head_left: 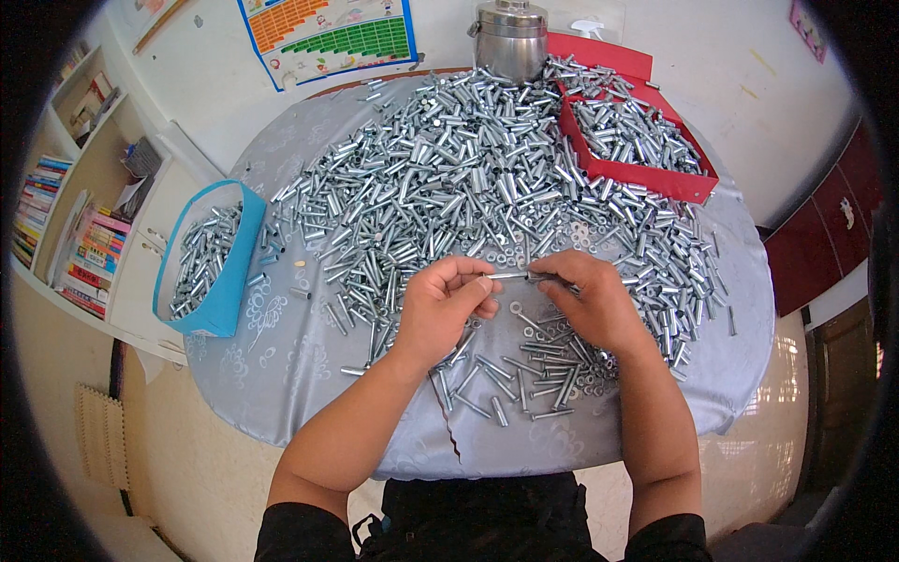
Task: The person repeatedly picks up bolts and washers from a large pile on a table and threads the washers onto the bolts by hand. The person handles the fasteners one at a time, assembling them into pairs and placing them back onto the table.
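Note:
Over the near side of the table, a slim metal bolt (508, 275) spans the gap between my two hands. My left hand (438, 307) pinches its left end between thumb and fingers. At the other end, the fingers of my right hand (592, 298) close on a small dark-looking metal part, too hidden to name exactly, which meets the bolt. Below my hands lie loose bolts (552, 375) and several nuts and washers (595, 379). Beyond them spreads a big heap of silvery metal sleeves and bolts (449, 159).
A blue box (225, 314) of metal sleeves stands at the left. At the back right is a red box (646, 176) full of metal parts, near a steel canister (510, 42). A grey cloth (234, 375) covers the round table. Bookshelves (70, 206) line the left wall.

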Tool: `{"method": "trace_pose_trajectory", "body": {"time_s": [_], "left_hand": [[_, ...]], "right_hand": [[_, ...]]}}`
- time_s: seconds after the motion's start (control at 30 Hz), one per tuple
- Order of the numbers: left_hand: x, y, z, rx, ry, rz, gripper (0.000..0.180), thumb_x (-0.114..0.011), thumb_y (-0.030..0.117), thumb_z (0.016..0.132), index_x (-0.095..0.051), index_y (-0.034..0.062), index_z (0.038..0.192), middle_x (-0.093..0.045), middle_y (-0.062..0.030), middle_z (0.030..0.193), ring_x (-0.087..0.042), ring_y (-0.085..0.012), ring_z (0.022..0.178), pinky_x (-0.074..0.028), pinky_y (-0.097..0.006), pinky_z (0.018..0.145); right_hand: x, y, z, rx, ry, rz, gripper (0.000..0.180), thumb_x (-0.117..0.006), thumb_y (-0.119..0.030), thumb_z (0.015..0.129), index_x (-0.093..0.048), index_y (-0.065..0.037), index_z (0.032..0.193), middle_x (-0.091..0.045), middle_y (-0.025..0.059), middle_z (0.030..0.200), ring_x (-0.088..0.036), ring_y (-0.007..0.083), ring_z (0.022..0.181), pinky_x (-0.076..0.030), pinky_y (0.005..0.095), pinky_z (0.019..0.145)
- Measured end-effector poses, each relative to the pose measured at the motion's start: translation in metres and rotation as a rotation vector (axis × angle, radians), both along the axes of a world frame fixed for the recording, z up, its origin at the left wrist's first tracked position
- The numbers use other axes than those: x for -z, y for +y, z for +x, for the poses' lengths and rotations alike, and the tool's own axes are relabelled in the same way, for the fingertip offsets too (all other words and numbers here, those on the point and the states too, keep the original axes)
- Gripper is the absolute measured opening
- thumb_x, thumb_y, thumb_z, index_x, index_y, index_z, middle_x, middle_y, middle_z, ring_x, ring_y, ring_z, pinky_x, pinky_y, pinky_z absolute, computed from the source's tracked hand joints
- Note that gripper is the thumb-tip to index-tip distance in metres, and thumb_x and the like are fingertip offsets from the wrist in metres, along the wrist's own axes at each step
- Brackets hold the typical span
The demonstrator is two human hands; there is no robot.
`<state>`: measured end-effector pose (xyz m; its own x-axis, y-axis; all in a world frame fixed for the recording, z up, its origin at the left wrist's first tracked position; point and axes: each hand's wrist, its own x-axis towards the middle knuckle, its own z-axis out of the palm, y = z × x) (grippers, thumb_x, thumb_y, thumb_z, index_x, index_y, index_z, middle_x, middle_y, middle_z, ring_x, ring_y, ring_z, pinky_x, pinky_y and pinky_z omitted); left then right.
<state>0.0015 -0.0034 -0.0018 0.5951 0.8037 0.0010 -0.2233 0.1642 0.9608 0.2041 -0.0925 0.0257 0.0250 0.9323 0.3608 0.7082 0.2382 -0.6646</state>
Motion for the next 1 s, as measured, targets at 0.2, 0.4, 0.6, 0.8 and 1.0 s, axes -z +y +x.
{"method": "trace_pose_trajectory", "body": {"time_s": [0.2, 0.4, 0.6, 0.8, 1.0], "left_hand": [[0.004, 0.001, 0.000, 0.028, 0.035, 0.009, 0.018, -0.060, 0.003, 0.090, -0.063, -0.0025, 0.108, -0.069, -0.0121, 0.093, -0.066, -0.0151, 0.074, -0.056, -0.027, 0.067], [0.003, -0.002, 0.002, 0.030, 0.096, 0.028, 0.024, -0.059, 0.004, 0.091, -0.063, -0.0040, 0.114, -0.068, -0.0123, 0.097, -0.068, -0.0171, 0.081, -0.056, -0.026, 0.070], [-0.001, -0.004, 0.003, 0.049, 0.116, 0.026, 0.027, -0.058, 0.002, 0.092, -0.061, -0.0052, 0.118, -0.068, -0.0144, 0.102, -0.069, -0.0198, 0.083, -0.058, -0.029, 0.071], [0.000, -0.003, 0.001, 0.043, 0.115, 0.054, 0.028, -0.057, 0.004, 0.093, -0.059, -0.0049, 0.119, -0.068, -0.0155, 0.102, -0.069, -0.0199, 0.082, -0.058, -0.029, 0.070], [0.001, 0.003, 0.000, -0.055, 0.069, -0.013, 0.024, -0.056, 0.005, 0.093, -0.060, -0.0036, 0.116, -0.069, -0.0156, 0.100, -0.069, -0.0182, 0.078, -0.057, -0.028, 0.068]], "right_hand": [[0.005, 0.002, -0.001, -0.014, 0.023, 0.047, 0.024, -0.066, -0.002, 0.079, -0.067, -0.003, 0.103, -0.067, 0.0166, 0.095, -0.065, 0.0323, 0.086, -0.051, 0.0372, 0.078], [-0.003, -0.001, -0.007, 0.086, 0.250, -0.081, 0.018, -0.071, -0.005, 0.080, -0.069, -0.001, 0.097, -0.069, 0.0129, 0.088, -0.065, 0.0204, 0.075, -0.051, 0.0300, 0.069], [0.008, 0.001, -0.006, 0.042, 0.383, -0.083, 0.018, -0.072, -0.006, 0.081, -0.070, 0.000, 0.098, -0.070, 0.0103, 0.087, -0.064, 0.0153, 0.072, -0.051, 0.0274, 0.067], [0.011, 0.005, -0.010, 0.070, 0.553, -0.188, 0.016, -0.069, -0.005, 0.081, -0.070, -0.002, 0.097, -0.069, 0.0103, 0.086, -0.065, 0.0171, 0.077, -0.051, 0.0289, 0.069], [0.023, 0.010, 0.004, -0.100, -0.141, -0.010, 0.015, -0.068, -0.010, 0.078, -0.072, -0.007, 0.092, -0.065, 0.0099, 0.083, -0.063, 0.0284, 0.083, -0.050, 0.0378, 0.073]]}}
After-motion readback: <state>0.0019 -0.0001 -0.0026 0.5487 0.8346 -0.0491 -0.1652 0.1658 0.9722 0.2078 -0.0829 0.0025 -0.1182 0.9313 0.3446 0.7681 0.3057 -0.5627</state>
